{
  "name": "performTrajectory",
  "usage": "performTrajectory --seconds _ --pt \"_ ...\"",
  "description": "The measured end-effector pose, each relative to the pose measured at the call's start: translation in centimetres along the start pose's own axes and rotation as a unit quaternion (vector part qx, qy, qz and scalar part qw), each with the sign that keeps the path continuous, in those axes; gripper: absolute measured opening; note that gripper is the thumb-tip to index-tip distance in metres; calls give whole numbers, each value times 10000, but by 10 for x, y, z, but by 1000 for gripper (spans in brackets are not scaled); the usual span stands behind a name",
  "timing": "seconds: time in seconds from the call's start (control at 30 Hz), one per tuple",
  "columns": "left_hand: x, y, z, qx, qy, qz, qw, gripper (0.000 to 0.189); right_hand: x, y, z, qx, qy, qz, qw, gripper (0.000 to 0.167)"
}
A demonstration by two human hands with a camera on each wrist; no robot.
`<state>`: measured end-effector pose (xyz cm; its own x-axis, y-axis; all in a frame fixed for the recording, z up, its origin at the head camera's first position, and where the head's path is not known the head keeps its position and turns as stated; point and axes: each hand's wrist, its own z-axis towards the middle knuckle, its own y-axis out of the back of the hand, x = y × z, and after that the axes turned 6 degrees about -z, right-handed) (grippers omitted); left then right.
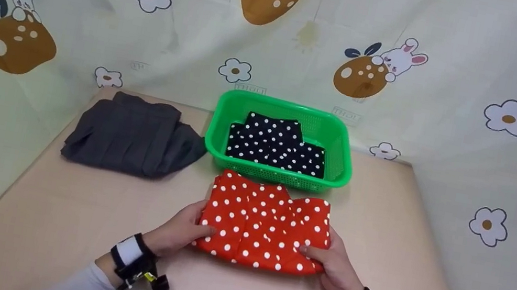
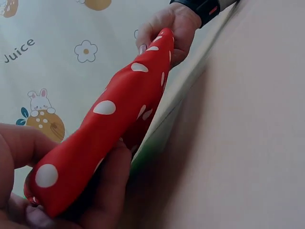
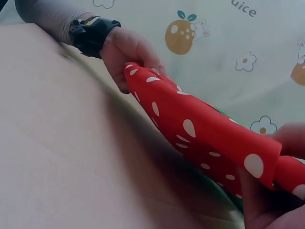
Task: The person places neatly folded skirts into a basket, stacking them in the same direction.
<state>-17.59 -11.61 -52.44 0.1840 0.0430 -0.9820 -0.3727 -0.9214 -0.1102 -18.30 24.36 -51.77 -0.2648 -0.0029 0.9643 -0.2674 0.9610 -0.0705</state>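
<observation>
A folded red cloth with white dots [image 1: 265, 226] is held between both hands, in front of the green basket. My left hand [image 1: 181, 227] grips its left edge, thumb on top and fingers underneath. At the right edge my right hand [image 1: 336, 262] grips it the same way. Both wrist views show the red cloth [image 2: 109, 109] lifted off the table, its folded front edge [image 3: 205, 129] rounded and sagging a little. Inside the green plastic basket [image 1: 344, 173] lies a folded black cloth with white dots [image 1: 272, 142].
A dark grey pleated garment [image 1: 127, 135] lies folded on the table left of the basket, its right end near the basket's side. The beige tabletop [image 1: 400, 276] ends at a printed curtain [image 1: 306, 57] at the back and sides.
</observation>
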Motion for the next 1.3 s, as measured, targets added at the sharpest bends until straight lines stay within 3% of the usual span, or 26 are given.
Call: performTrajectory --seconds 0.13,0.23,0.6,0.83,0.93,1.1,1.3 --pt "-5 -4 -3 -3 -295 482 9984 66 8 -2 -5 345 122 -89 9993 94" --pt "-9 -5 -5 99 -334 556 9978 67 14 -4 -9 518 223 -158 9983 99" --pt "-32 -3 -8 264 -613 288 9974 67 38 5 -20 416 743 34 9964 82" --pt "-58 0 -16 381 -418 417 9975 72 60 6 -32 245 995 79 9947 74" --pt "-69 1 -16 412 -481 499 9967 73 68 5 -34 153 1124 16 9935 73" --pt "-86 4 -12 436 -736 618 9944 71 83 4 -31 14 1254 -155 9920 73" --pt "-103 6 4 306 -881 725 9930 69 106 5 -9 -241 1469 -680 9865 69"
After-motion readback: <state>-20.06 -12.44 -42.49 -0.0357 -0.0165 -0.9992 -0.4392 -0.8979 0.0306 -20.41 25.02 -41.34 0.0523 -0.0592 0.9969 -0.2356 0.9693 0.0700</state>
